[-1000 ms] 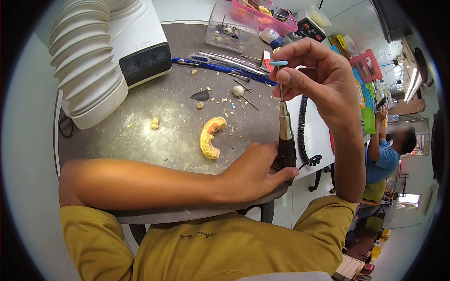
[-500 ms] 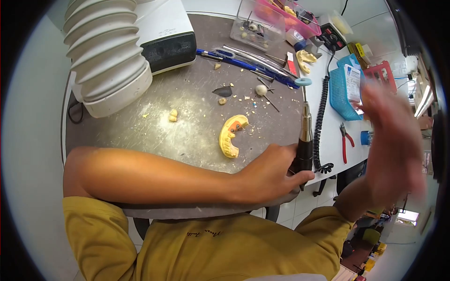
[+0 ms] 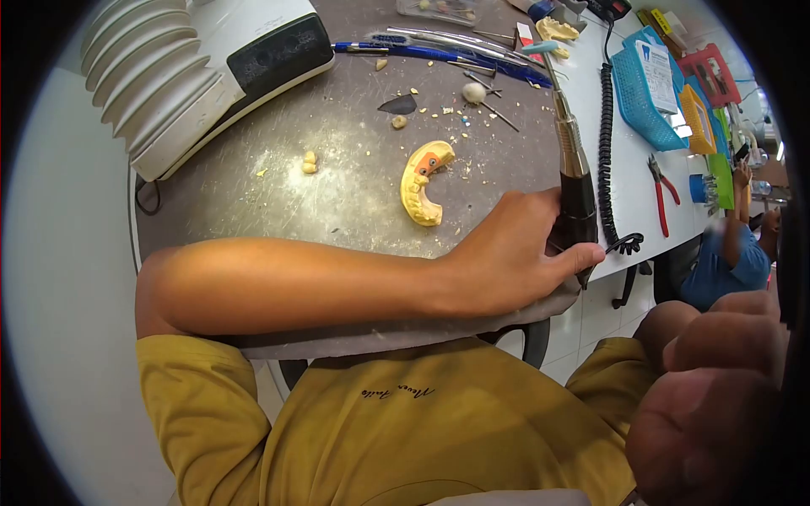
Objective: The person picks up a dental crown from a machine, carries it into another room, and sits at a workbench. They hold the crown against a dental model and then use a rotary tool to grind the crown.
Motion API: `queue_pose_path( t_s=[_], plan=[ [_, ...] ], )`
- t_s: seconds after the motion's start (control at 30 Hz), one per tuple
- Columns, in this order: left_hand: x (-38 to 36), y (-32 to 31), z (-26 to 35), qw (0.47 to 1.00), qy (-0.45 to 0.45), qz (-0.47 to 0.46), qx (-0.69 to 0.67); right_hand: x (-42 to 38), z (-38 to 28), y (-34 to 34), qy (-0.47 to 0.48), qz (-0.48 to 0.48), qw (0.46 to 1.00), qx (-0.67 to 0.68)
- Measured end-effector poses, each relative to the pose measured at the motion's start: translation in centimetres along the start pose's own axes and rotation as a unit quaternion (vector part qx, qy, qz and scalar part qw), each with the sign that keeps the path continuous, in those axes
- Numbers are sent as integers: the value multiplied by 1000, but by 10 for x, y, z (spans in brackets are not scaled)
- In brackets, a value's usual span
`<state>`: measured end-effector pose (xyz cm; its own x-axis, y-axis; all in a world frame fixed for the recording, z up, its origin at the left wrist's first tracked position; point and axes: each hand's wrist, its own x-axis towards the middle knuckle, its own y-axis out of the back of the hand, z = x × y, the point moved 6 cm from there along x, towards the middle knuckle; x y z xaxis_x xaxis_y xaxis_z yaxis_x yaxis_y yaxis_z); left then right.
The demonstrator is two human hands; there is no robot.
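Note:
My left hand [image 3: 515, 253] is closed around a dental rotary handpiece [image 3: 578, 181] held upright, with a pale blue disc [image 3: 540, 48] at its tip. Close to the camera at the lower right, my right hand [image 3: 709, 396] looks curled, its fingers bent together; whatever it may grip is hidden. On the bench beyond my left forearm lies a yellow dental model [image 3: 415, 185] with an orange-pink patch holding two small metal parts. A small pair of tooth-coloured crowns [image 3: 310, 163] sits to its left. Behind the model are a dark flake [image 3: 398, 104] and a small round tan piece [image 3: 399, 122].
A white ribbed hose [image 3: 148, 76] and a white-and-black unit [image 3: 278, 59] stand back left. Blue and metal tools [image 3: 439, 52] lie behind. At right are a coiled cord [image 3: 606, 143], blue basket [image 3: 637, 101], red-handled pliers [image 3: 662, 194] and a person in blue [image 3: 730, 266].
My right hand has come down and closer to the camera, its fingers now curled. The view has shifted, bringing a person at the right into sight. My left hand keeps its grip on the handpiece.

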<state>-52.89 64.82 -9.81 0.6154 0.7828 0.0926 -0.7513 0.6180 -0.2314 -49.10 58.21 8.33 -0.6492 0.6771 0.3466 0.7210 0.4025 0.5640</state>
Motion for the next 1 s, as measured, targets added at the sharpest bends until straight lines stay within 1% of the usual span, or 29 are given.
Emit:
queue_pose_path(
  t_s=[0.13,0.2,0.33,0.4,0.43,0.47,0.5,0.53,0.57,0.63,0.67,0.7,0.77,0.8,0.83,0.9,0.93,1.0],
  plan=[
    [-3,-4,2,1000,15,-1,-16,-1,-13,-1,-11,-26,996,-80],
    [-2,-1,4,1000,4,0,-25,2,-16,1,-14,-33,993,-112],
    [-2,-1,6,1000,-4,2,7,0,-22,-1,-18,-56,981,-185],
    [-4,-3,3,999,34,5,-13,-1,-25,-2,-32,-78,966,-246],
    [-6,-5,2,999,38,-3,-10,-2,-26,-2,-41,-85,957,-273],
    [-8,-4,4,1000,23,3,-1,-1,-26,-1,-39,-95,948,-302],
    [-5,-1,6,1000,-9,16,11,-2,-25,-6,-39,-109,938,-328],
    [-1,0,15,999,-44,21,-6,-3,-24,-9,-39,-113,924,-364],
    [5,1,16,999,-46,10,-9,-4,-24,-10,-50,-122,911,-390],
    [-3,0,9,1000,10,22,11,-2,-17,-10,-68,-157,886,-430],
    [-4,0,4,1000,16,18,-17,-4,-12,-3,-37,-149,906,-395],
    [1,3,5,1000,0,24,-7,-5,0,0,-21,-146,902,-405],
    [-5,-1,-3,999,23,16,-19,-5,20,9,0,4,901,-435],
    [-4,0,-3,1000,-2,18,-7,-4,41,13,-64,121,919,-369],
    [-1,1,-5,1000,-12,21,-8,1,57,12,-76,104,911,-392],
    [-1,4,-4,994,-82,65,-20,5,89,10,-105,85,902,-410],
    [0,2,-4,994,-88,68,-18,6,100,9,-103,71,902,-414],
    [4,0,-3,995,-89,45,2,12,110,6,-91,61,899,-425]
  ],
)
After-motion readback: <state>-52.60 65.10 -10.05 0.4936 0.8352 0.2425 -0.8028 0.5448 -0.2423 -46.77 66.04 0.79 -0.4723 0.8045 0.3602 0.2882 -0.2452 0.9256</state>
